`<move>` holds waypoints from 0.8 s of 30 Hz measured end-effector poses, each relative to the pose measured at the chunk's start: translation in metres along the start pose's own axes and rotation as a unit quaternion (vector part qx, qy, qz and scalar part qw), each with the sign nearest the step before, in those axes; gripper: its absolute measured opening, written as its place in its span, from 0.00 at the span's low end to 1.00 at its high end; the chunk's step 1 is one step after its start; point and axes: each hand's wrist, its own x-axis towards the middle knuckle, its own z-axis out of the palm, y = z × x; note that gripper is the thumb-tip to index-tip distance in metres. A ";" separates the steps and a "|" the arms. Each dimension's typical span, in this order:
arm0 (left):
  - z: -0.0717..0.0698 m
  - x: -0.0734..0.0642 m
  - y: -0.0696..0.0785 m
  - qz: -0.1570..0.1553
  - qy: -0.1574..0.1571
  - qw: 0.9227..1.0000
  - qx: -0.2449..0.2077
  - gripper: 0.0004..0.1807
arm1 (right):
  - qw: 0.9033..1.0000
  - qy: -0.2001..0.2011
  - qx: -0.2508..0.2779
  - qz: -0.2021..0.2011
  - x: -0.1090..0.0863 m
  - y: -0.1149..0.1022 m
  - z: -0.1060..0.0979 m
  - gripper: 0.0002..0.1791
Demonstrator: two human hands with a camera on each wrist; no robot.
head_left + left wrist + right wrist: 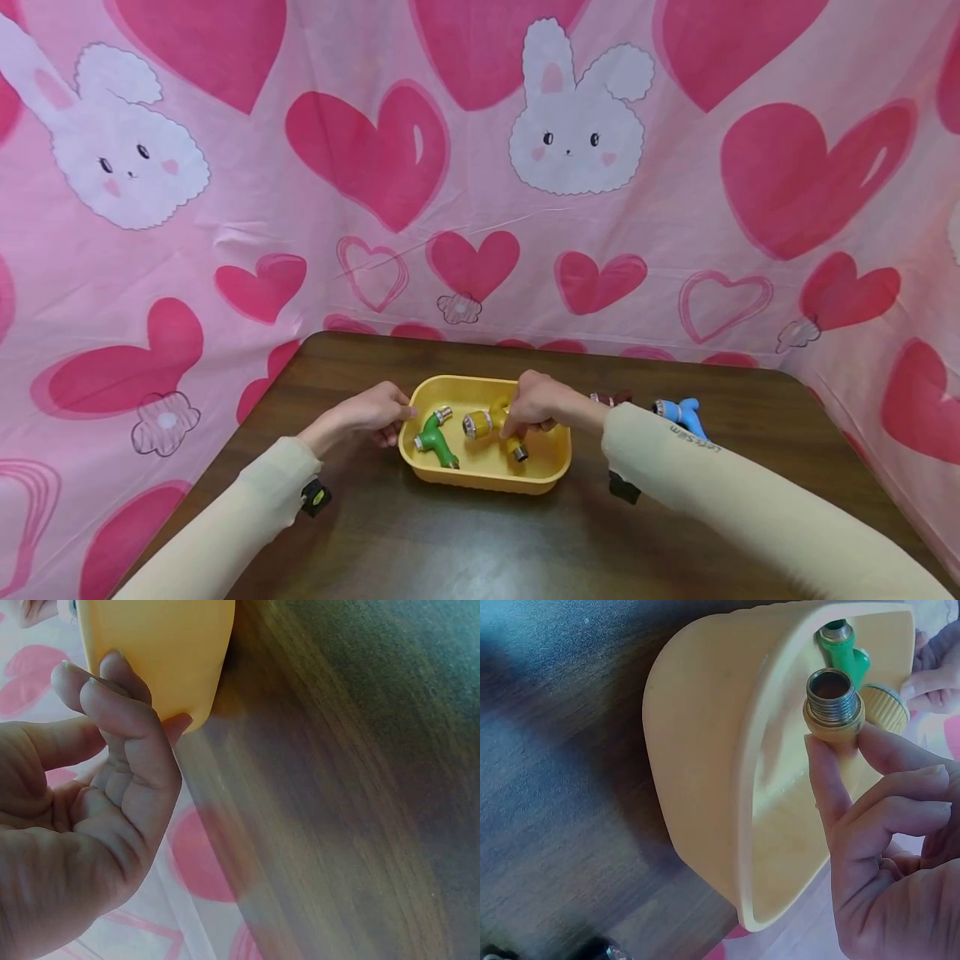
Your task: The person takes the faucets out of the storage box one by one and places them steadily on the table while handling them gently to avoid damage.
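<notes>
A yellow plastic tub (491, 482) stands on the dark wooden table. At its left end my left hand (380, 410) pinches the rim, fingers (124, 712) bent against the outer wall. My right hand (536, 402) reaches over the tub and holds a yellow branched pipe fitting (497, 415) between thumb and index finger. In the right wrist view the fitting's threaded metal end (832, 697) faces the camera, with its ribbed collar (885, 709) behind. A green branched pipe fitting (435, 440) with metal ends lies inside the tub on the left.
Right of the tub, a blue branched fitting (681, 413) lies on the table (465, 550), partly behind the right sleeve. Beside it is a dark red fitting (611, 398), mostly covered by the right arm. A pink heart-patterned cloth (480, 208) hangs behind the table.
</notes>
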 end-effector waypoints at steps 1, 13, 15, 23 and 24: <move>0.000 0.000 0.000 0.002 -0.001 1.000 0.003 0.13 | 1.000 0.001 0.002 -0.001 0.000 0.001 -0.001 0.15; 0.000 0.001 0.000 0.001 0.002 1.000 0.007 0.13 | 1.000 0.003 0.005 -0.005 -0.011 0.005 -0.010 0.15; 0.000 0.002 0.001 0.000 0.002 1.000 0.008 0.13 | 1.000 0.002 0.005 -0.006 -0.012 0.006 -0.011 0.15; 0.000 0.000 0.001 0.000 0.000 1.000 0.006 0.13 | 1.000 0.000 0.018 -0.010 -0.017 0.009 -0.013 0.13; 0.000 0.000 0.001 0.000 -0.001 1.000 0.006 0.13 | 1.000 -0.001 0.020 -0.010 -0.018 0.009 -0.014 0.13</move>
